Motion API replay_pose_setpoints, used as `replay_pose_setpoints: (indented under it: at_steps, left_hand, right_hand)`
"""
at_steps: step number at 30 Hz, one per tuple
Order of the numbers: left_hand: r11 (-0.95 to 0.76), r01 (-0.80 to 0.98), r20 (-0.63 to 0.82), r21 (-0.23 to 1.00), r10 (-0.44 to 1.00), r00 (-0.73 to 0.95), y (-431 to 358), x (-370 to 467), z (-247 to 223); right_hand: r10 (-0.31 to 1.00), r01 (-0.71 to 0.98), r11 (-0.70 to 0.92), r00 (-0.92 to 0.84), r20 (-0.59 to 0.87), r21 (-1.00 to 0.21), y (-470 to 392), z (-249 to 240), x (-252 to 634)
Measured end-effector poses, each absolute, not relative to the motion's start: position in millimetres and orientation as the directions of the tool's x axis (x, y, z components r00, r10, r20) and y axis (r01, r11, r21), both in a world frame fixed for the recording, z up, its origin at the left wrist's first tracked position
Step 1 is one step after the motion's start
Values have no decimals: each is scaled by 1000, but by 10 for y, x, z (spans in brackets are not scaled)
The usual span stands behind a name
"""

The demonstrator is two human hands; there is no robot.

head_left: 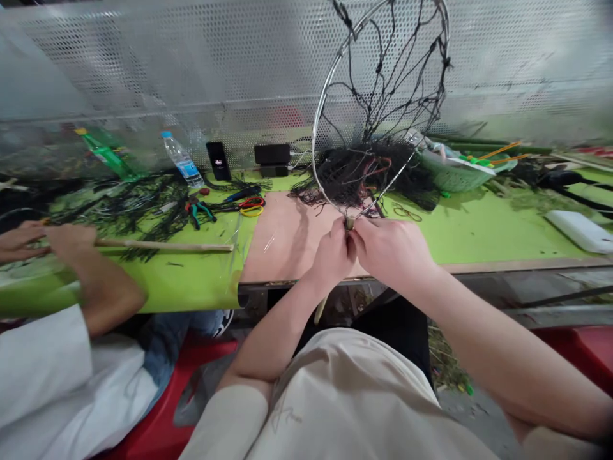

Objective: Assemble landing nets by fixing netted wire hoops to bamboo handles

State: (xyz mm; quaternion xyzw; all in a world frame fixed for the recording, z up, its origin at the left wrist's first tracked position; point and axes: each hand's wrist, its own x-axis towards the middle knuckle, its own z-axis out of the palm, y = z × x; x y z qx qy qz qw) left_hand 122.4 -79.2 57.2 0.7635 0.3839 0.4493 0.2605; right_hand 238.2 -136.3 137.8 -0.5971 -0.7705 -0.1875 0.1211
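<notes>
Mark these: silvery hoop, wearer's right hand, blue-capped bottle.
Silvery hoop (320,96): head view, left side of its rim.
Right hand (395,245): head view, back of the hand.
Blue-capped bottle (182,160): head view, middle of its body.

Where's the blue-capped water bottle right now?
The water bottle stands toward the back of the table, left in the head view, between a green bottle and a black phone.

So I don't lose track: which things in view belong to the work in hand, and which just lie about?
In the work:
wire hoop
black net hung from it
pale stick, held by left hand and right hand

Seemingly just lying about:
water bottle
green bottle
phone
white box
pliers and scissors, though possibly useful
</notes>
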Motion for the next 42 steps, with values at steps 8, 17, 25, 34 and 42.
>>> replay_pose_setpoints:
  at_steps: [8,17,25,34,42]
  left_hand:
    - [-572,333,551,749,818,166,-843,1299,417]
    - [-539,361,495,761,842,213,-819,1280,478]
    - [-590,259,539,765,806,245,-829,1227,597]
    - [-554,217,512,803,829,225,-807,1211,579]
    - [-635,377,602,674,768,217,-756,1319,407]
  right_hand:
    - [873,980,178,-201,445,93,-1397,1333,2347]
    - [943,979,160,-112,314,-129,-1340,1371,2426]
    - [827,976,212,-155,541,-45,-1452,1124,2439]
    - [779,967,242,-243,578,81,-1447,1119,2414]
    - [775,968,210,-251,580,139,-1414,1176,2355]
